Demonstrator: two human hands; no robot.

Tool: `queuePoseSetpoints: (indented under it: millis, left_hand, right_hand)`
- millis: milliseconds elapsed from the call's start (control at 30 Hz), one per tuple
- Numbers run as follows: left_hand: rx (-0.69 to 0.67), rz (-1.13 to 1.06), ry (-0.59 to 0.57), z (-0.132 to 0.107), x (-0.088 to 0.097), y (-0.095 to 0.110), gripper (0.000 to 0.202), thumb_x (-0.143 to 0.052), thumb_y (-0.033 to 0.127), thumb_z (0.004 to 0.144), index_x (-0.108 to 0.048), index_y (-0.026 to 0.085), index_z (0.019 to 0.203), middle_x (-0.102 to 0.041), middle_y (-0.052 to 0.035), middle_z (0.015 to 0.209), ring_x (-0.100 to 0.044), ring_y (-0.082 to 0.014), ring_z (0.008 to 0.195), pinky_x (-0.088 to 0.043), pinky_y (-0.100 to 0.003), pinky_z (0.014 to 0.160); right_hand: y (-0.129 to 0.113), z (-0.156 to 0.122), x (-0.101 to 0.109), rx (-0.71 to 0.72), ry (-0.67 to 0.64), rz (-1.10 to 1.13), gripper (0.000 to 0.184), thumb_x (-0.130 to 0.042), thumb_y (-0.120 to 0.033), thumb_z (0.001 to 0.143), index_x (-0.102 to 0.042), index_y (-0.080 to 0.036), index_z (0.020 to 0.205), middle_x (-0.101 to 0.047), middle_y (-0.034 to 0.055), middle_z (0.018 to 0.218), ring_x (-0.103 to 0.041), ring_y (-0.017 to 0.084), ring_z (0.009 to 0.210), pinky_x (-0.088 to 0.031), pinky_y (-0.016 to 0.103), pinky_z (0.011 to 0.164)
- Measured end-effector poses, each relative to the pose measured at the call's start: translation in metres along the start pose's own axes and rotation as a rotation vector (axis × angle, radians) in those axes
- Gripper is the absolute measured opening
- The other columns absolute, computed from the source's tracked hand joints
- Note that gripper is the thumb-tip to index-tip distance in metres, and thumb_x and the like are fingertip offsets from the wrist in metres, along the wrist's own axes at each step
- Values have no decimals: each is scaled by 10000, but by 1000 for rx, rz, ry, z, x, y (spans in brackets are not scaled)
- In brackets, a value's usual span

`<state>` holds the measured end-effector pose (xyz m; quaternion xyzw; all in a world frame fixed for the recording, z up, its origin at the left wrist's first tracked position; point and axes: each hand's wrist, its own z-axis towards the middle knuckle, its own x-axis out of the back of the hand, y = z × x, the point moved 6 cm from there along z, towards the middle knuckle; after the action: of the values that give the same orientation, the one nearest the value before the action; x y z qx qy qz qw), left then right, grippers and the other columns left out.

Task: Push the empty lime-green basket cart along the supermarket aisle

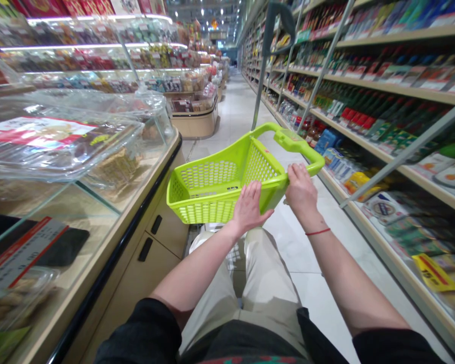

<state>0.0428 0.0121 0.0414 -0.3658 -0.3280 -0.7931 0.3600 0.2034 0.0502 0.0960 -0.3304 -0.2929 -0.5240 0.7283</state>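
A lime-green plastic shopping basket (208,208) with perforated walls is in front of my legs, tilted, with nothing visible inside. Against its near wall lies my left hand (247,206), fingers stretched out and together, thumb apart. My right hand (302,191) has its fingers curled over the basket's right end, just below the thick green handle (293,143). A grey pole with a dark looped grip (266,48) rises behind the basket's rim; where its lower end joins is hidden.
To my left runs a glass-topped display counter (147,189) with packaged food in clear trays (56,146). Shelves of bottles and packets (398,83) line the right side. Between them a white tiled aisle (233,98) leads ahead past another display stand (195,124).
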Motion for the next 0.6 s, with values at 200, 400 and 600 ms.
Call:
queuePoseSetpoints:
  millis: [200,400,600]
  left_hand:
    - [-1,-12,0,0,-3,-1,883,-570,531,882,-250,66,1561,-383,-240,1614,-296,-340,1552,-224,-544,1283]
    - [3,-19,-3,-1,0,0,907,-586,568,890,-243,69,1566,-380,-232,1619,-284,-337,1557,-216,-536,1288]
    - [3,-21,-7,-1,-1,0,918,-592,567,888,-243,58,1568,-369,-230,1626,-283,-338,1557,-197,-524,1294]
  right_hand:
    - [-50,-25,-21,237,-115,65,582,-423,-2,882,-555,-104,1439,-561,170,1516,-441,276,1483,-451,461,1181]
    - [6,-2,6,152,-66,27,559,-470,-21,888,-602,-139,1418,-594,140,1489,-469,282,1461,-457,449,1185]
    - [54,21,29,-8,10,-27,525,-470,-28,891,-639,-92,1384,-590,186,1479,-482,339,1441,-407,459,1210]
